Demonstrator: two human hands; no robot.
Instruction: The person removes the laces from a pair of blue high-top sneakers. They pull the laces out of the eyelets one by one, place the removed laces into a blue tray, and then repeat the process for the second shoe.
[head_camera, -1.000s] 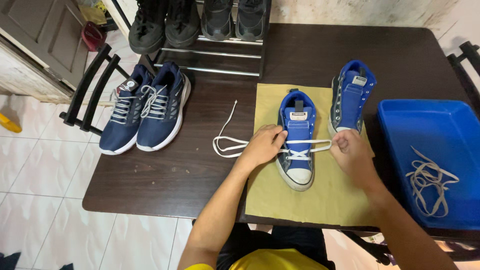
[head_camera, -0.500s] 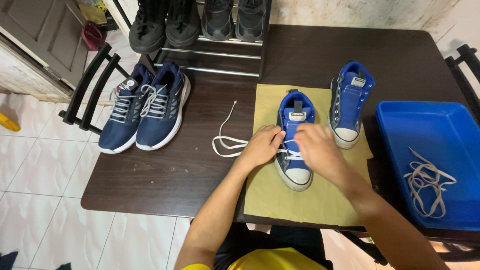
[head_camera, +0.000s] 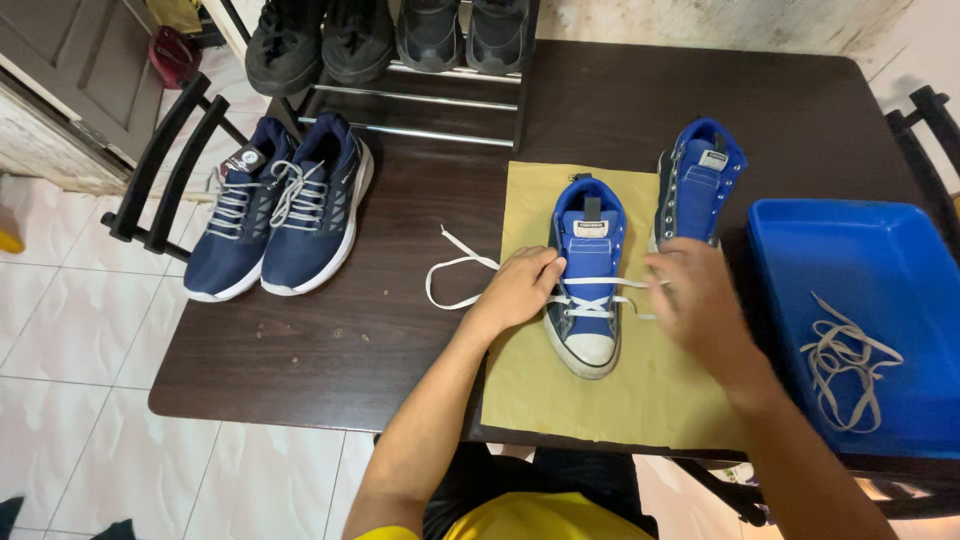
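Head view: looking down at a dark wooden table (head_camera: 400, 340) with a tan paper sheet (head_camera: 600, 400) spread on it.
Shoe in hand: a blue high-top sneaker (head_camera: 585, 275) lies toe toward the person on the paper sheet.
Left hand: the left hand (head_camera: 520, 288) rests against the shoe's left side, fingers pinched on the white lace (head_camera: 452, 283) near the eyelets; the loose end loops out onto the table to the left.
Right hand: the right hand (head_camera: 695, 295) is just beside the shoe's right side, fingers curled; the picture is blurred there, and it seems to pinch the lace's other end.
Done so far: the lowest eyelets near the toe are laced in crossings.
Left to do: the upper eyelets look empty, and the second blue sneaker (head_camera: 697, 185), just beside the first, shows no lace.
Nearby: a blue tray (head_camera: 850, 260) on the right holds a loose pale lace (head_camera: 850, 370); a laced navy pair (head_camera: 275, 210) sits to the left.
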